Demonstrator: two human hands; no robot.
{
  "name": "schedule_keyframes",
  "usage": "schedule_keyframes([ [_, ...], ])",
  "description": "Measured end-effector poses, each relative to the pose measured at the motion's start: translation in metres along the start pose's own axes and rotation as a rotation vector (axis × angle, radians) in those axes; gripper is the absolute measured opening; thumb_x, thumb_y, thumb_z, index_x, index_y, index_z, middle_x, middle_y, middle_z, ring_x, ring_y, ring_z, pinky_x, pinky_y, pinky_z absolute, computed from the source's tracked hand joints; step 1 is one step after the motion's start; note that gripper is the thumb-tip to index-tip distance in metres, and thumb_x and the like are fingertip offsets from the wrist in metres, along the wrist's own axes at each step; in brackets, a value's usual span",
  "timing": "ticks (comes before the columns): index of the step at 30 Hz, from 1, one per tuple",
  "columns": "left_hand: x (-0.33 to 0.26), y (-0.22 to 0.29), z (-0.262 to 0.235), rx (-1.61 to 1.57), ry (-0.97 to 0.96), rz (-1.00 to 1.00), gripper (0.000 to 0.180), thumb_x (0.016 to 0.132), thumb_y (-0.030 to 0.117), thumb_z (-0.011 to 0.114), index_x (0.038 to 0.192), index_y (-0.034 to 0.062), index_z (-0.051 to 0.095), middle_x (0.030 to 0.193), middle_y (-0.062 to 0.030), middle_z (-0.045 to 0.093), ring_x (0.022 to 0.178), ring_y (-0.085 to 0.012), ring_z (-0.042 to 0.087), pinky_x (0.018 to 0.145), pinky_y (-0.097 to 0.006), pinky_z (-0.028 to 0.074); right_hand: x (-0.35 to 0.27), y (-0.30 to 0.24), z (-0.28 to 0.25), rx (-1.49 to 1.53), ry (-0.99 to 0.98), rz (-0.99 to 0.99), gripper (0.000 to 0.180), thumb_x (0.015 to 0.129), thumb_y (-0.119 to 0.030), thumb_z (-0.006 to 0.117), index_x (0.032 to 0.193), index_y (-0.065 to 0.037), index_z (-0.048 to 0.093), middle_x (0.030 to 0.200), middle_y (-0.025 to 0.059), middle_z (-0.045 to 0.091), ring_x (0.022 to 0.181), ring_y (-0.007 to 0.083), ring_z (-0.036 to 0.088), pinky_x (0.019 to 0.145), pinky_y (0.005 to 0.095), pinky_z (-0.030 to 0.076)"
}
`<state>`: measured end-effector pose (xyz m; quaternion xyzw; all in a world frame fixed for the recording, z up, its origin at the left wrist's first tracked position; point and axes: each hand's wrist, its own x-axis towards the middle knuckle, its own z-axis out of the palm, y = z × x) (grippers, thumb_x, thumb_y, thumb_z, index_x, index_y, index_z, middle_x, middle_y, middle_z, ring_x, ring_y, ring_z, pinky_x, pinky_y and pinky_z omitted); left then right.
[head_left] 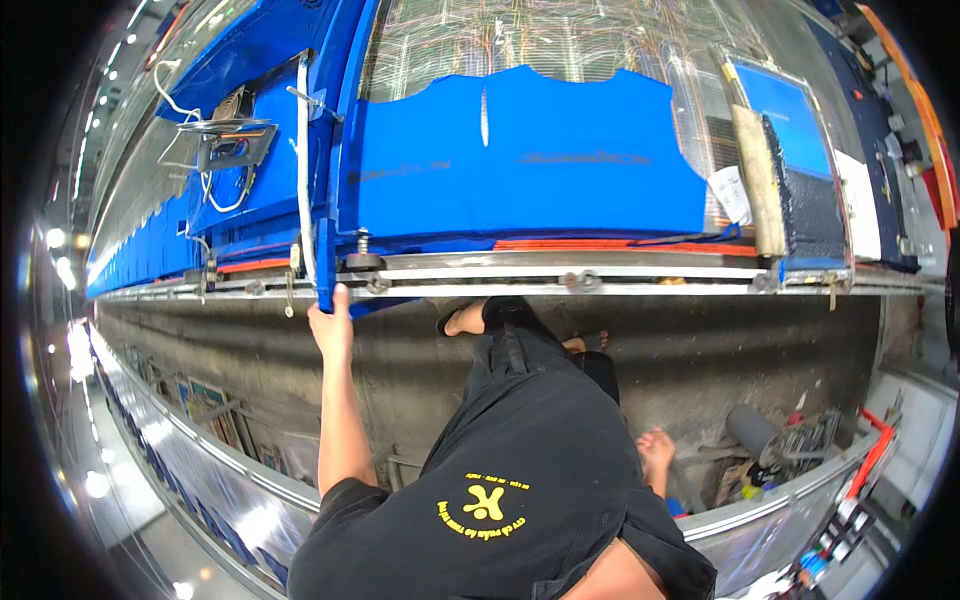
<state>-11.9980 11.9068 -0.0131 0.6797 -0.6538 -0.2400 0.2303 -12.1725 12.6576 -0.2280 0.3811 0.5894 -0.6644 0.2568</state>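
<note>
My left hand (333, 318) is closed round the near end of a blue bar (325, 265), part of a blue frame that reaches across the long table at its front rail. A white strip (304, 170) runs along this bar, with a metal clamp (316, 103) across it. Just right of the bar, cut blue fabric pieces (520, 170) lie flat on the table, with faint dark marks on them. My right hand (655, 447) hangs low beside my body, away from the table. Its fingers are loosely apart, and nothing shows in them.
A metal rail (520, 275) edges the table. At the right stands a framed screen (790, 120) beside a pale padded bar (760, 180). A metal fixture with a white cable (232, 145) sits on the frame's left. Behind me runs another long table (200, 490); a grey roll (752, 432) lies below it.
</note>
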Motion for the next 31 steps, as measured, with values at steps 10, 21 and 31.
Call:
schedule_keyframes([
  [10, 0.02, -0.044, 0.01, 0.001, 0.199, -0.199, 0.08, 0.1, 0.069, 0.055, 0.065, -0.0032, 0.057, 0.061, -0.0029, 0.05, 0.064, -0.0177, 0.041, 0.064, -0.042, 0.041, 0.077, -0.569, -0.062, -0.379, 0.424, -0.99, 0.041, 0.112, -0.036, 0.057, 0.132, -0.003, 0.068, 0.105, 0.0095, 0.075, 0.089, 0.016, 0.072, 0.08, 0.0303, 0.06],
  [21, -0.008, -0.014, 0.031, 0.24, 0.203, -0.326, 0.092, 0.101, 0.075, 0.042, 0.11, -0.0096, 0.075, 0.098, -0.0223, 0.075, 0.092, -0.0344, 0.071, 0.087, -0.046, 0.053, 0.128, -0.704, 0.002, -0.473, 0.22, -0.949, 0.038, 0.113, -0.029, 0.057, 0.134, 0.001, 0.066, 0.11, 0.0109, 0.074, 0.091, 0.015, 0.071, 0.084, 0.0284, 0.058],
  [31, -0.071, 0.023, 0.086, 0.105, 0.164, -0.431, 0.089, 0.104, 0.07, 0.039, 0.126, -0.0106, 0.068, 0.121, -0.0304, 0.072, 0.118, -0.0413, 0.066, 0.106, -0.049, 0.045, 0.224, -0.799, 0.052, -0.538, 0.077, -0.99, 0.042, 0.111, -0.031, 0.061, 0.14, -0.001, 0.064, 0.117, 0.0128, 0.073, 0.097, 0.0175, 0.071, 0.089, 0.0299, 0.058],
])
